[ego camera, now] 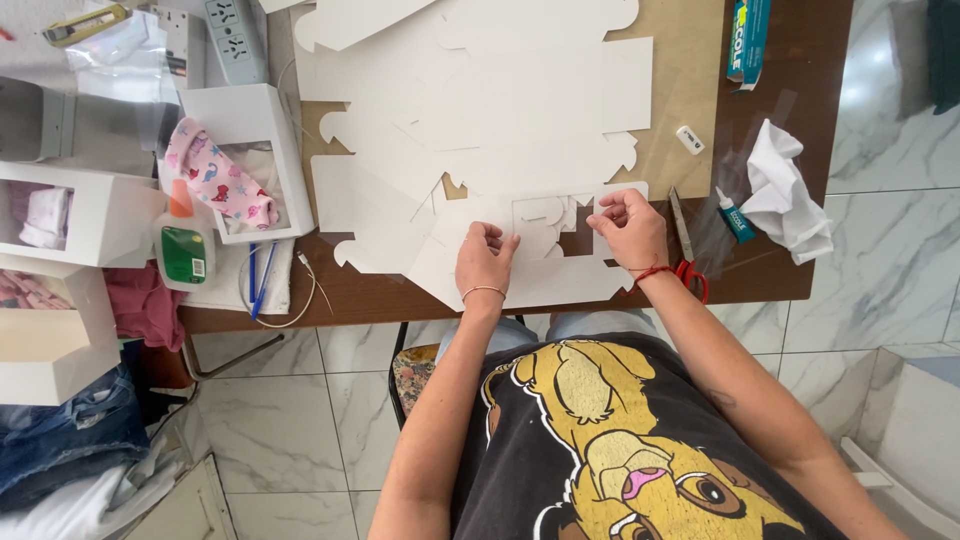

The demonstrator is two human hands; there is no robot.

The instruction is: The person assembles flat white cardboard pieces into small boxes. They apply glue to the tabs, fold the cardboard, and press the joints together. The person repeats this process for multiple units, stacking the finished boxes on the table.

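Observation:
A flat white die-cut cardboard box blank [470, 265] with a window cut-out lies at the near edge of the brown table [790, 150]. My left hand [485, 258] presses on it left of the window, fingers curled. My right hand [628, 228] pinches the blank's edge at the window's right side. More white card blanks [520, 90] are stacked beyond.
Red-handled scissors [684, 250], a small glue tube [735, 216], a crumpled white cloth [785, 190] and an eraser [690, 139] lie to the right. At left stand a green-labelled glue bottle [183, 240], blue pens [258, 275], and white window boxes [250, 160] with patterned fabric.

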